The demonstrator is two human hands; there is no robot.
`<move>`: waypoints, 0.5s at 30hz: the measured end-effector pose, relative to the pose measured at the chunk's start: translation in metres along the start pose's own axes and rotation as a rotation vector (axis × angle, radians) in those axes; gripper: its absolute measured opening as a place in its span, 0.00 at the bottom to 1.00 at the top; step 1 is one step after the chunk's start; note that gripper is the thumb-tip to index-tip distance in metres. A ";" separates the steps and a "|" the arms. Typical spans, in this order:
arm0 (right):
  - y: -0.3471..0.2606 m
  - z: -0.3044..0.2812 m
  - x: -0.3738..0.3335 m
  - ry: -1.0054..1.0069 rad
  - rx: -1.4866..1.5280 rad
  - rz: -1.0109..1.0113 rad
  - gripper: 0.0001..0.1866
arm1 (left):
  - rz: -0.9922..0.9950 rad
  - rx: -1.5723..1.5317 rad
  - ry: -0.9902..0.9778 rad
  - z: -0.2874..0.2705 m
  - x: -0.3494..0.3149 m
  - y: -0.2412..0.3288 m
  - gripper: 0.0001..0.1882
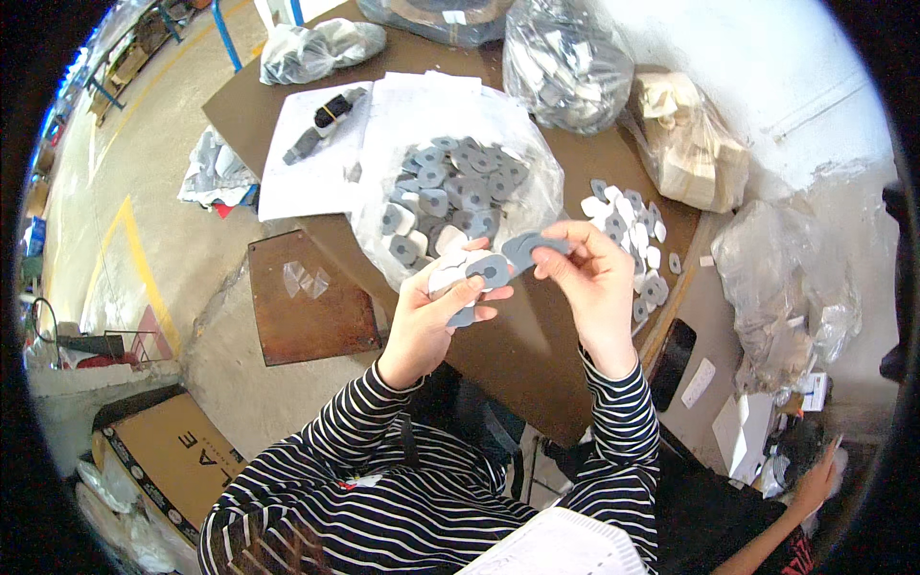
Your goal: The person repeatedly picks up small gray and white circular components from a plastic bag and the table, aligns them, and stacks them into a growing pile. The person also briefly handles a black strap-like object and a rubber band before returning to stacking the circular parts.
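My left hand [436,311] is closed on several flat rounded pads [490,271], grey on one face with a darker spot in the middle, some showing white. My right hand [592,278] pinches a few overlapping grey pads [529,248] between thumb and fingers. The two lots meet or nearly touch in front of me. Just beyond my hands lies an opened clear plastic bag [381,251] filled with the same grey and white pads. To the right of my right hand, a loose pile of such pads [632,230] is spread on the brown table [537,359].
Papers [316,158] with a black strap bundle [333,112] lie at the back left. Filled plastic bags [568,67] line the back and right. A dark phone-like slab [674,350] rests by the right edge. Another person's arm [805,498] shows at lower right.
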State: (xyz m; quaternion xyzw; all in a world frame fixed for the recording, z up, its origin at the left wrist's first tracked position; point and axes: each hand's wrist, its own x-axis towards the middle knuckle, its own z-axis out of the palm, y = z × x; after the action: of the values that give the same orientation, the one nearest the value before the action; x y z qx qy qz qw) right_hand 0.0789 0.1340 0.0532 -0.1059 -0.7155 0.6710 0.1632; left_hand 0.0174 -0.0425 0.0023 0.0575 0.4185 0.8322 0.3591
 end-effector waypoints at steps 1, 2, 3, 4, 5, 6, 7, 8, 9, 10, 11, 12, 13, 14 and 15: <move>-0.002 0.004 0.010 -0.008 -0.015 -0.015 0.08 | 0.017 0.056 0.010 -0.006 0.000 0.004 0.22; -0.005 0.007 0.021 -0.015 -0.030 -0.029 0.08 | 0.091 0.023 0.040 -0.008 0.001 0.006 0.17; -0.007 0.010 0.032 -0.021 -0.044 -0.044 0.09 | 0.124 0.060 0.057 -0.012 0.001 0.009 0.16; -0.007 0.012 0.043 -0.065 -0.005 -0.049 0.09 | 0.156 0.092 0.071 -0.017 0.001 0.011 0.14; -0.007 0.015 0.054 -0.100 -0.015 -0.009 0.10 | 0.187 0.125 0.084 -0.019 0.002 0.015 0.13; -0.002 0.018 0.063 -0.108 -0.044 -0.017 0.11 | 0.223 0.130 0.122 -0.017 0.002 0.019 0.10; 0.002 0.020 0.070 -0.118 -0.077 -0.022 0.11 | 0.238 0.133 0.133 -0.021 0.001 0.021 0.09; 0.002 0.024 0.071 -0.139 -0.070 -0.026 0.11 | 0.251 0.135 0.141 -0.025 0.001 0.020 0.09; 0.002 0.028 0.071 -0.159 -0.064 -0.031 0.11 | 0.264 0.139 0.148 -0.028 0.002 0.022 0.08; 0.002 0.030 0.070 -0.181 -0.063 -0.024 0.12 | 0.257 0.093 0.192 -0.026 0.001 0.023 0.07; 0.001 0.032 0.072 -0.181 -0.104 -0.043 0.12 | 0.263 0.074 0.193 -0.029 0.002 0.022 0.07; 0.000 0.034 0.073 -0.179 -0.146 -0.063 0.13 | 0.269 0.055 0.194 -0.032 0.005 0.022 0.07; 0.000 0.035 0.073 -0.176 -0.186 -0.077 0.14 | 0.269 0.037 0.196 -0.035 0.005 0.020 0.07; 0.002 0.036 0.072 -0.124 -0.372 -0.220 0.15 | 0.277 0.026 0.212 -0.034 0.006 0.019 0.07; 0.005 0.036 0.072 -0.073 -0.557 -0.363 0.16 | 0.284 0.015 0.228 -0.033 0.008 0.018 0.08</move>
State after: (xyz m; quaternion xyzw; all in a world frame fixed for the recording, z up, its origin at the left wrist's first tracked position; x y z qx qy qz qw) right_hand -0.0015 0.1278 0.0530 0.0067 -0.8839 0.4130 0.2192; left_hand -0.0114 -0.0664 -0.0072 0.0238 0.4505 0.8725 0.1875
